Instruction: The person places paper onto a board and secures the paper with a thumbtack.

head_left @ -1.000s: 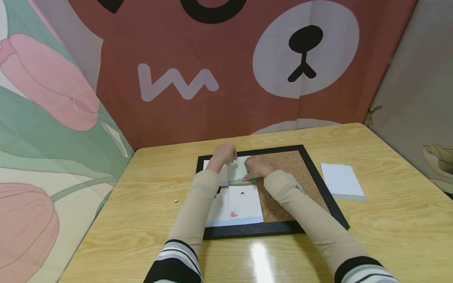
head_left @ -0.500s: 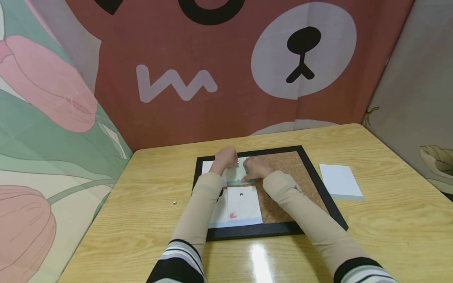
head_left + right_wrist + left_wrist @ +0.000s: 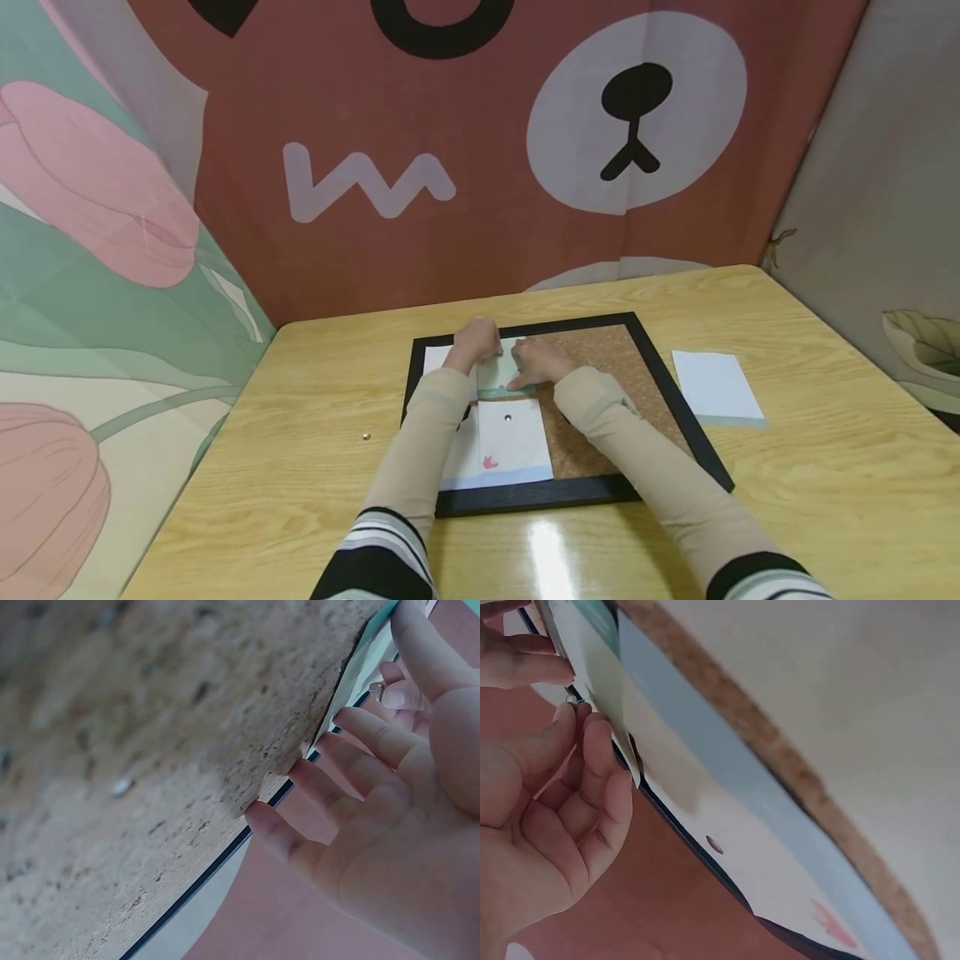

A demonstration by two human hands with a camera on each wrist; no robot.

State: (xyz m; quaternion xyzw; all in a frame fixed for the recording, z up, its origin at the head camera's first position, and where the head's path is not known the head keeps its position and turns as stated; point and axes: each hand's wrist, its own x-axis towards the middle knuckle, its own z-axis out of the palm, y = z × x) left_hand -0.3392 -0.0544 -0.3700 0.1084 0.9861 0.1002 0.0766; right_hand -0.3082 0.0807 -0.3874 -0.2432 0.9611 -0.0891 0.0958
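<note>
A pale green sheet of paper (image 3: 491,379) lies on the black-framed corkboard (image 3: 592,433), near its top edge. My left hand (image 3: 476,343) pinches a small silver thumbtack (image 3: 573,699) between thumb and fingers at the upper part of this sheet. In the left wrist view the sheet's near corner curls up off the board. Spread over the sheet and the cork beside it, my right hand (image 3: 546,360) rests with its fingers extended. Below lies a white sheet (image 3: 517,442) with a pink print and a silver thumbtack (image 3: 507,417) in it. My left forearm partly covers the sheets at the left.
A loose silver tack (image 3: 366,437) lies on the wooden table (image 3: 300,467), left of the board. To the right of the frame is a white sheet or pad (image 3: 716,383) with a blue-grey lower edge. A printed curtain (image 3: 360,275) hangs behind the table.
The head view has shifted slightly. My left hand keeps the thumbtack at the upper part of the green sheet, with only slight movement. The right hand stays on the sheet.
</note>
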